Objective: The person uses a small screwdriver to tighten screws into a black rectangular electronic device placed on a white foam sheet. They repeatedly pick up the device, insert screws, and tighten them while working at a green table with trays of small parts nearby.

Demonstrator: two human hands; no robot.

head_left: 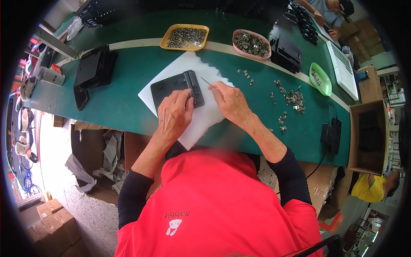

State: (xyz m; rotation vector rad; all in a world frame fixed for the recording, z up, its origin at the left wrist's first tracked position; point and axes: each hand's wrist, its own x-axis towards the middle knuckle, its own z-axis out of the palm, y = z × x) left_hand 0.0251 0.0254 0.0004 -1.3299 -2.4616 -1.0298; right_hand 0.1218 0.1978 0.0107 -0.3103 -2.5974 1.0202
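A flat black plastic part [165, 88] with a raised bar along its right side lies on a white foam sheet [198, 122]. Over its lower right portion is my left hand [174, 112], fingers bent and closed against the part beside the bar; whether a small piece is pinched there is hidden. My right hand [231, 102] is closed around a thin metal tool [205, 80], its tip pointing left toward the bar, just apart from it. Right of this hand, small metal pieces [295, 99] lie loose on the green table [252, 139].
Along the back stand a yellow tray [162, 43], a pink tray [269, 55] and a green tray [314, 65] of small metal parts. Black housings [92, 68] stand left. A black power adapter [332, 136] lies right. A co-worker [329, 13] sits across.
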